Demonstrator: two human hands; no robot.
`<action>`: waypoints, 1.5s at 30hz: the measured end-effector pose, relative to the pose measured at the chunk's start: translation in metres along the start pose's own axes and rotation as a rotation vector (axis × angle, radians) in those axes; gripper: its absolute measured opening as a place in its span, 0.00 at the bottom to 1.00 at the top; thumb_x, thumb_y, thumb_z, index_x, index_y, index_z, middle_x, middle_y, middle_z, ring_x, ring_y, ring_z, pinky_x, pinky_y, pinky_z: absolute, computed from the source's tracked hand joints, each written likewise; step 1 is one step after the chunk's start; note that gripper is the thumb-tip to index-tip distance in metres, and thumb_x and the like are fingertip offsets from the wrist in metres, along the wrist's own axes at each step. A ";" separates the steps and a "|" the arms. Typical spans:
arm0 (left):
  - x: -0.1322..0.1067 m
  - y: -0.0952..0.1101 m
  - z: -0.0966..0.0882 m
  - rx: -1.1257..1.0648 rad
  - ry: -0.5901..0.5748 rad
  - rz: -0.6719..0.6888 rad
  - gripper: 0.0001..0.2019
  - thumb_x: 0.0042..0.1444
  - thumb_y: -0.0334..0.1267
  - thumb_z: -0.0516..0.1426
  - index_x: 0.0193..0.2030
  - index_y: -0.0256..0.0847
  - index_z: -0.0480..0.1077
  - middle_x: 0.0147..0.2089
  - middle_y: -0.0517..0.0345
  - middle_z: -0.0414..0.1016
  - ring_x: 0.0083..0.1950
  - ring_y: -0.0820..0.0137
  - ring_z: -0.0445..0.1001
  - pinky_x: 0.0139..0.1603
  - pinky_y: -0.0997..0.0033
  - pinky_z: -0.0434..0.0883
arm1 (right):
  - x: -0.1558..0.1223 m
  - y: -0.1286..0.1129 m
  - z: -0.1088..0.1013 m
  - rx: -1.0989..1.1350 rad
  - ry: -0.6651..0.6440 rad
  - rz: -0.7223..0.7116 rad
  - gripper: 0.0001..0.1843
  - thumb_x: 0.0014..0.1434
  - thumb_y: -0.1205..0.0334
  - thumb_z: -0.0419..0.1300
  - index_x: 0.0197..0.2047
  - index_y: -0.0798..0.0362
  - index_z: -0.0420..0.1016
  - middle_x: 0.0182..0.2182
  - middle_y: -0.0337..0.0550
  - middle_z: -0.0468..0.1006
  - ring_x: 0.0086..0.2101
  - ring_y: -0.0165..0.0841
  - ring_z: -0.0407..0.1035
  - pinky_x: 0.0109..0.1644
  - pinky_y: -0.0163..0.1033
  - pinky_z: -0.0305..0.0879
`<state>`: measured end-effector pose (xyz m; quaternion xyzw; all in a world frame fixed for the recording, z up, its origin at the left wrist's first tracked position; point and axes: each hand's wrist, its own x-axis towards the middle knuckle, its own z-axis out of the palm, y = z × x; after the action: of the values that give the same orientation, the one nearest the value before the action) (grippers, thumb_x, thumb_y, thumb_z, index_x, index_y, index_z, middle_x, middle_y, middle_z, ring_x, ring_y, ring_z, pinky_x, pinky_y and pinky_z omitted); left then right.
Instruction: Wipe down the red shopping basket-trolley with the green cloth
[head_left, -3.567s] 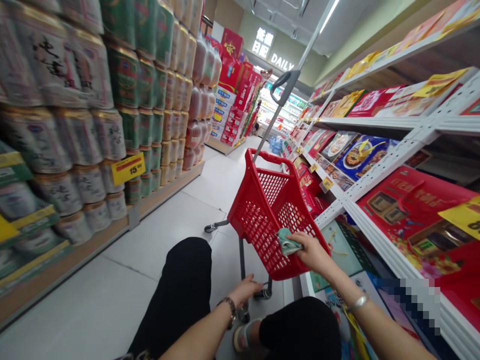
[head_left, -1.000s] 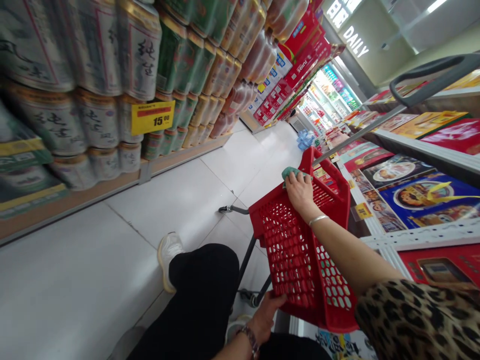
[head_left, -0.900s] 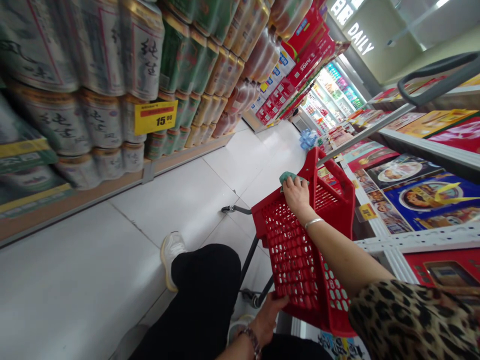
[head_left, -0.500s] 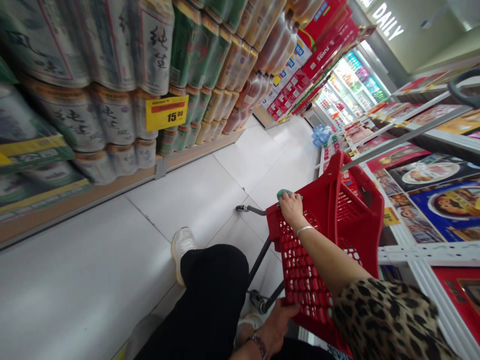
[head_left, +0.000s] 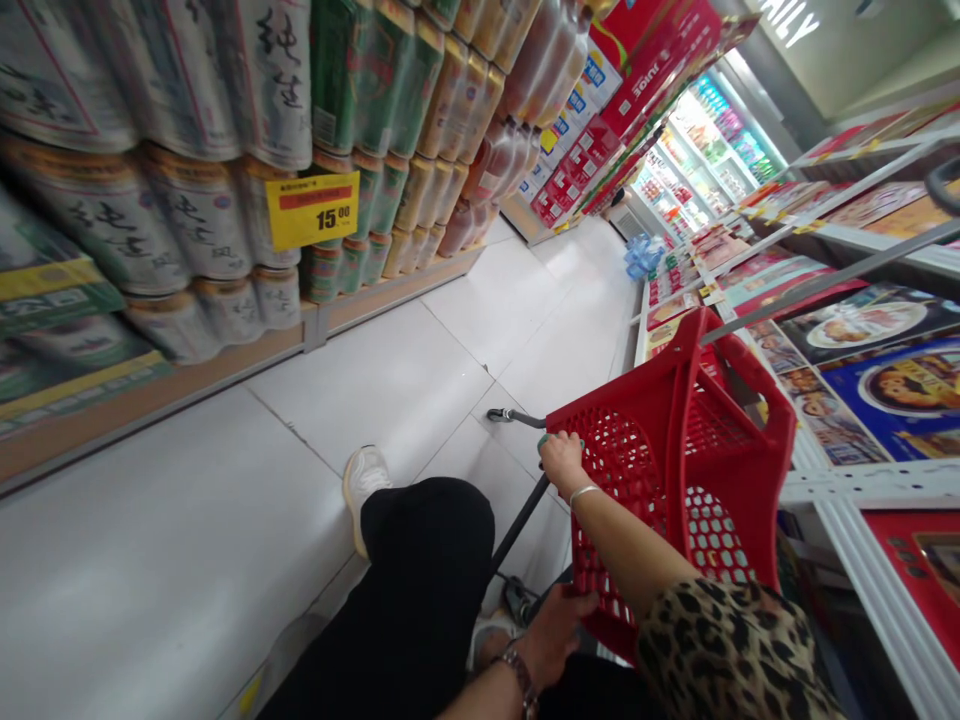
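A red plastic shopping basket (head_left: pixel 705 450) on a wheeled frame stands tilted in a supermarket aisle in front of my knees. My right hand (head_left: pixel 561 462) is closed on a green cloth (head_left: pixel 543 440), pressing it against the basket's near left corner. My left hand (head_left: pixel 551 630), with a beaded bracelet, grips the basket's bottom edge low down beside the wheel frame (head_left: pixel 517 505). My black-trousered leg (head_left: pixel 427 590) and white shoe (head_left: pixel 361 478) are bent on the floor.
Stacked beer cans with a yellow 15.00 price tag (head_left: pixel 311 208) fill the left shelving. White shelves (head_left: pixel 832 490) with gift boxes line the right. The basket's long grey pull handle (head_left: pixel 825 280) reaches up to the right. White tiled floor (head_left: pixel 465 330) runs down the aisle.
My right hand with the cloth has slid from the basket's far rim down and back along the left edge to the near corner. The view has swung left and lower.
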<state>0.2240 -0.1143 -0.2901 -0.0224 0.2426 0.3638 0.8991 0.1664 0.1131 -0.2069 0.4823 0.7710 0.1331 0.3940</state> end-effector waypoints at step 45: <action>-0.002 0.023 0.009 0.159 0.048 -0.019 0.19 0.56 0.42 0.60 0.55 0.47 0.69 0.65 0.52 0.73 0.71 0.52 0.62 0.68 0.48 0.53 | -0.206 0.010 0.008 -0.003 0.095 -0.117 0.16 0.68 0.70 0.55 0.44 0.52 0.85 0.44 0.50 0.83 0.49 0.43 0.73 0.74 0.59 0.47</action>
<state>0.2113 -0.0970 -0.2784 0.0382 0.2921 0.3342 0.8953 0.2248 -0.0580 -0.1074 0.4289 0.8155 0.1336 0.3648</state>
